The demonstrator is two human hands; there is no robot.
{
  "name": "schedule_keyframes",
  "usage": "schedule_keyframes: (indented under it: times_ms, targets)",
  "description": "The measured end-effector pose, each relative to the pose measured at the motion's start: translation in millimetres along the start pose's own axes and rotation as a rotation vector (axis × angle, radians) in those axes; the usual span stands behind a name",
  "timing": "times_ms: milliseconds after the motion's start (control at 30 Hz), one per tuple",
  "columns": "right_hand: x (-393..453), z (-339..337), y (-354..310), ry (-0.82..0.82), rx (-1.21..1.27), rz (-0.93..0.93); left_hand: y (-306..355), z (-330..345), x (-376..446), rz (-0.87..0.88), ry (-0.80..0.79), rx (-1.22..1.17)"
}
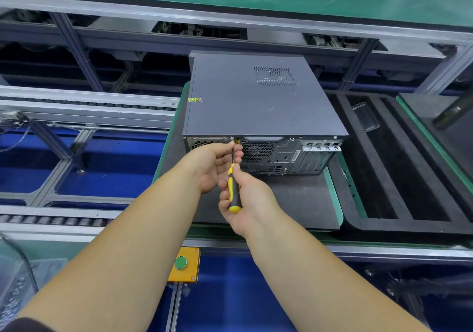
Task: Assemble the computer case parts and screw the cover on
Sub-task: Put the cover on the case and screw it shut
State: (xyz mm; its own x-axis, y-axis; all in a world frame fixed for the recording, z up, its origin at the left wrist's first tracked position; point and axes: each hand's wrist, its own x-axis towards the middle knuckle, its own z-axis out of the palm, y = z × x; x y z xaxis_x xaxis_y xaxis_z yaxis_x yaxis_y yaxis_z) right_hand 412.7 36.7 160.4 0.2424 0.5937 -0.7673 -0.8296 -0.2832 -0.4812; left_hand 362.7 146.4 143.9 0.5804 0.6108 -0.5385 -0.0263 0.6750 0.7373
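Observation:
A dark grey computer case (256, 101) lies flat on a black mat, its cover on top and its rear panel (281, 152) facing me. My right hand (245, 201) grips the yellow and black handle of a screwdriver (234, 190). The shaft points up to a screw (232, 138) at the top edge of the rear panel, left of the fan grille. My left hand (212, 164) pinches the shaft just below the tip, with the fingers curled round it. Another screw (335, 137) sits at the right top corner of the rear panel.
The mat lies on a green pallet (335, 198) on the conveyor. A black foam tray (399, 167) with long slots and a clear plastic piece (366, 116) sits to the right. A yellow box with a green button (183, 263) is mounted near me. Roller rails (51, 220) run left.

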Motion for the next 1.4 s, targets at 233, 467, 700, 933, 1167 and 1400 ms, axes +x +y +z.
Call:
schedule_keyframes:
  times_ms: [233, 467, 700, 933, 1167, 1400]
  targets:
    - [0, -3, -9, 0.022, -0.013, 0.034, -1, 2, -1, -0.002, 0.022, -0.021]
    - [-1, -7, -3, 0.032, -0.083, -0.015, -6, 4, 3, -0.011, 0.132, 0.001]
    - [-3, -3, -8, -0.041, 0.057, 0.039, -4, 1, -3, 0.035, 0.008, 0.019]
    - [-6, -4, -3, 0.034, -0.108, -0.061, -5, 9, 2, 0.016, 0.123, -0.033]
    - [-6, 0, -10, 0.0, 0.033, 0.005, -2, 8, -2, 0.025, 0.053, -0.027]
    - [-9, -2, -8, 0.023, -0.118, -0.062, 0, 10, 0, 0.042, 0.095, -0.008]
